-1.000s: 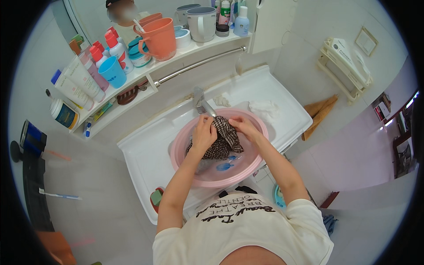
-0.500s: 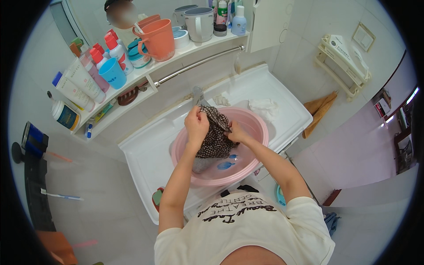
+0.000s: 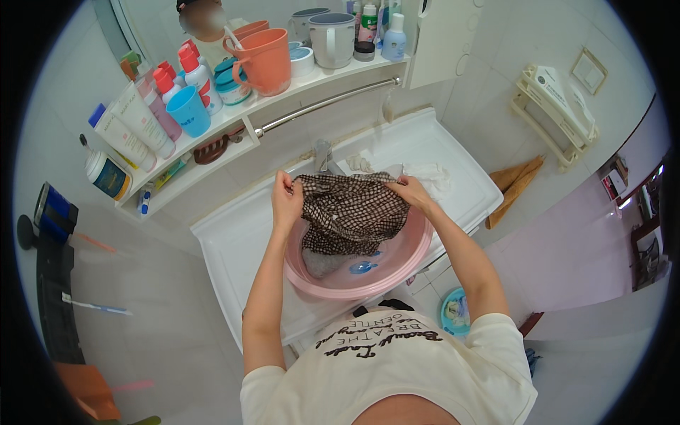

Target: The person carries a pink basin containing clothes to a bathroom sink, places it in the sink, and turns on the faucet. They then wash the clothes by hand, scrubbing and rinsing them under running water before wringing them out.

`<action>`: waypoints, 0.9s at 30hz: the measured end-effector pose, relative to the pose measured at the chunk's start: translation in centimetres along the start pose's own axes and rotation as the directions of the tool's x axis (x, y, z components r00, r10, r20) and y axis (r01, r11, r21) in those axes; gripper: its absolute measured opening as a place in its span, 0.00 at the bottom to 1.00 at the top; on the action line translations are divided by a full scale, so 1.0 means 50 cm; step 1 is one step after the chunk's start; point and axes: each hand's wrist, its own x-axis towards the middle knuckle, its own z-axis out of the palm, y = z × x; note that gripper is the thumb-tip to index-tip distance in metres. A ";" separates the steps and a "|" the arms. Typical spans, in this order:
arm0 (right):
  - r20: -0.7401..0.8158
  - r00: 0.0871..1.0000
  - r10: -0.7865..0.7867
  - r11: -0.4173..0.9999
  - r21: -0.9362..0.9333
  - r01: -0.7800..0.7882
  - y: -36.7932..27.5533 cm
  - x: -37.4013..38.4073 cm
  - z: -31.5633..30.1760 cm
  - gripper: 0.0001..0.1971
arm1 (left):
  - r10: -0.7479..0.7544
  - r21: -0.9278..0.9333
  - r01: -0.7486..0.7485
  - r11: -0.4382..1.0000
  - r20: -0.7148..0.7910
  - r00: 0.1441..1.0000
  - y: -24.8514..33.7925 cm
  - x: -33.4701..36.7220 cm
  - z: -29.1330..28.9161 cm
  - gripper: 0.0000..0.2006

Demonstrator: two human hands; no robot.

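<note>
A dark brown and cream patterned cloth is stretched between my two hands above a pink basin. At the cloth's upper left edge my left hand is closed in a pinch. My right hand grips the upper right edge. The lower part of the cloth hangs down into the basin. Below it lies a greyish, wet-looking bundle, partly covered by the cloth. Blue marks show on the basin's inside. Much of the basin's far side is hidden behind the cloth.
The basin stands in a white washbasin with a faucet behind. White cloths lie at its right. Above are a metal rail and a shelf crowded with bottles and cups. A blue tub sits on the floor.
My hands have moved apart, the left one leftward and the right one rightward and up. The patterned cloth, bunched up before, is now spread out between them.
</note>
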 end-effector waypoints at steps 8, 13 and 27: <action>0.333 0.866 -0.373 0.718 -0.487 0.497 0.073 -0.030 0.010 0.19 | -0.098 0.094 0.097 0.991 0.004 0.995 0.033 0.006 -0.041 0.06; 0.261 0.934 -0.242 0.962 -0.062 0.267 0.052 -0.033 -0.001 0.11 | -0.053 0.020 0.051 0.999 0.100 0.994 -0.024 0.007 -0.059 0.06; 0.532 0.789 -0.308 0.365 -0.700 0.614 -0.049 -0.088 -0.050 0.27 | 0.003 0.183 -0.199 0.963 0.730 0.684 0.022 -0.009 -0.131 0.13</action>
